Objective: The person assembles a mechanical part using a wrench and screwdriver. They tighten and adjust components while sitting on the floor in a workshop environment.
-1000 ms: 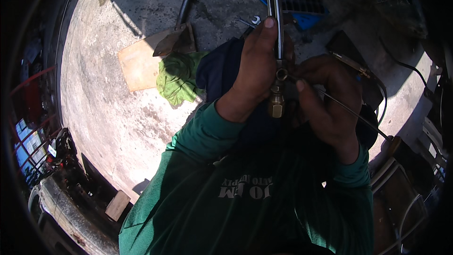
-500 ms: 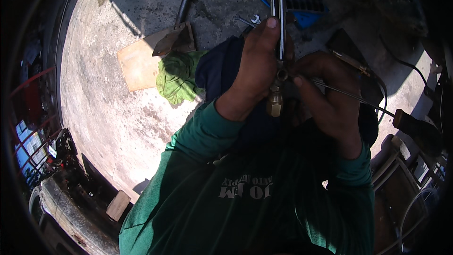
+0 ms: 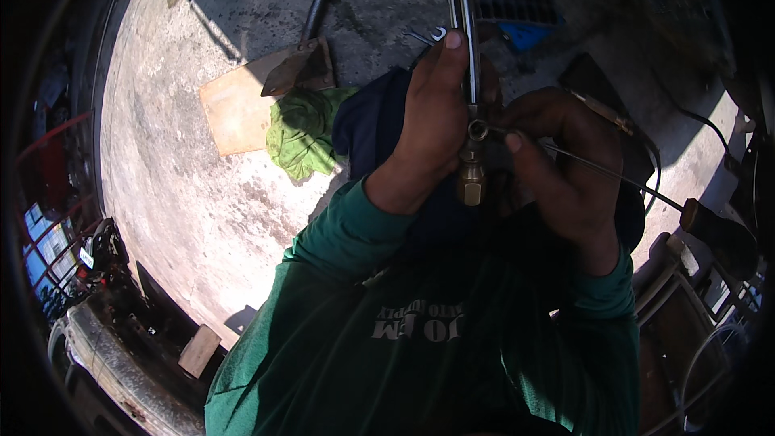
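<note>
My left hand (image 3: 433,113) is wrapped round a cutting torch (image 3: 473,56) with shiny metal tubes, its thumb lying along them. At the torch's near end, a brass nut (image 3: 471,189) points toward my body. Just above that nut, a small round fitting (image 3: 478,130) shows its opening. My right hand (image 3: 569,165) pinches the thin shaft of a screwdriver (image 3: 617,175) close to its tip. That tip is at or right beside the fitting; whether it is inside cannot be made out. The screwdriver's dark handle (image 3: 718,236) sticks out to the right.
On the concrete floor lie a hammer (image 3: 319,0), a brown board (image 3: 234,113), a green cloth (image 3: 300,133) and a wrench (image 3: 437,34). A dark tray (image 3: 517,0) stands at the back. A hose (image 3: 658,165) curves at the right; a rusty metal part (image 3: 121,363) lies near left.
The torch has tilted slightly, its far end shifting left, and the fitting's opening shows more. The screwdriver handle has moved a little right and down. Both grips are the same.
</note>
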`<state>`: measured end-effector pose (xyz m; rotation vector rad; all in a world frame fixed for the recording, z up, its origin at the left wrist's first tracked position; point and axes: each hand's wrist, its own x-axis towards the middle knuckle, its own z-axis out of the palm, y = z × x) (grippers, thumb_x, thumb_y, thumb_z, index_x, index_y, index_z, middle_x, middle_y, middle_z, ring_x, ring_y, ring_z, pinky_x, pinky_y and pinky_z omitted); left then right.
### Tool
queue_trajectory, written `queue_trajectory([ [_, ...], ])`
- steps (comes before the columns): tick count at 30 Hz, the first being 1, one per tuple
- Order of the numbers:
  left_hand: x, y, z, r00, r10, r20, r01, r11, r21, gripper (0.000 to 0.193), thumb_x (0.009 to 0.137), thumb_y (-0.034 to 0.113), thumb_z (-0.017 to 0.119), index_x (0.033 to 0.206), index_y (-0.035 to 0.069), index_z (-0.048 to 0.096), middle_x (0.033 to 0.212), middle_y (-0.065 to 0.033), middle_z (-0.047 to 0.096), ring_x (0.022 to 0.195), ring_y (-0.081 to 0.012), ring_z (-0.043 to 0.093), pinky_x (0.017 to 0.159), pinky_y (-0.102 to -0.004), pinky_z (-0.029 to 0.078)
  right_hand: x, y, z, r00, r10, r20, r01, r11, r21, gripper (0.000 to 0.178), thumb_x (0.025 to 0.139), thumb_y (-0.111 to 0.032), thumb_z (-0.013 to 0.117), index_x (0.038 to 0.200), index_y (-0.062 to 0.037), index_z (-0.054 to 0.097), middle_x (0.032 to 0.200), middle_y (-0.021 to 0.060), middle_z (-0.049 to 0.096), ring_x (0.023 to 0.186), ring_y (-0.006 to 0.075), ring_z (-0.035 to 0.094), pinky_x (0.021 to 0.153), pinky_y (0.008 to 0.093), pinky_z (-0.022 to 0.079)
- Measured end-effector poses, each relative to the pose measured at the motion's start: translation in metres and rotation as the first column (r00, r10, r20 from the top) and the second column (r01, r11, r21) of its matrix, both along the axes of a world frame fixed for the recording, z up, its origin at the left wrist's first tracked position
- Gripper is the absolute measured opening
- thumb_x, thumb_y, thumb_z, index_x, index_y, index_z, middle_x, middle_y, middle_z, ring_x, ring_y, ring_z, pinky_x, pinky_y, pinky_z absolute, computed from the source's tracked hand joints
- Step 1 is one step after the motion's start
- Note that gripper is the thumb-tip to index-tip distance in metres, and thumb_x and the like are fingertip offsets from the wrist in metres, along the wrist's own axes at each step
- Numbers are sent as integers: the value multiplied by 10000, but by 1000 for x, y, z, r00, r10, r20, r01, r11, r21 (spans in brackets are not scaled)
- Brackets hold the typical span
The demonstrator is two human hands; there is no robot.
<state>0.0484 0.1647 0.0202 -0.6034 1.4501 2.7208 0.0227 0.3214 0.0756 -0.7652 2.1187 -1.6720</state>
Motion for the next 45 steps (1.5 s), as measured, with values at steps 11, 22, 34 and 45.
queue_trajectory([
  [11,-4,-51,-5,990,90,-112,-89,996,19,595,1063,531,378,1315,10,516,679,-27,523,510,-140,539,487,-292,457,-53,9,45,977,209,36,-211,973,96,146,892,-66,667,1008,19,650,950,84,664,909,165,631,802,325,487],
  [22,-34,-50,84,938,282,-203,-292,956,-23,465,1048,453,486,1272,47,517,705,-31,523,561,-165,530,541,-285,446,-78,-13,9,688,529,-497,-600,800,21,235,812,-26,717,1047,-39,706,912,140,718,838,332,715,714,396,559],
  [34,-52,-94,35,936,326,-135,-341,934,-106,451,1036,462,528,1165,30,531,728,-30,515,584,-148,537,552,-296,464,-71,21,39,942,128,312,-28,951,-308,437,800,-33,600,1229,37,553,1036,190,696,764,176,668,599,230,468],
  [45,-46,-130,13,992,128,19,-117,950,-289,378,1120,357,319,1335,63,419,812,-35,389,687,-127,385,670,-303,429,264,240,-106,163,-863,477,35,489,872,284,961,-296,635,967,-19,698,785,109,694,578,170,575,533,347,457],
])
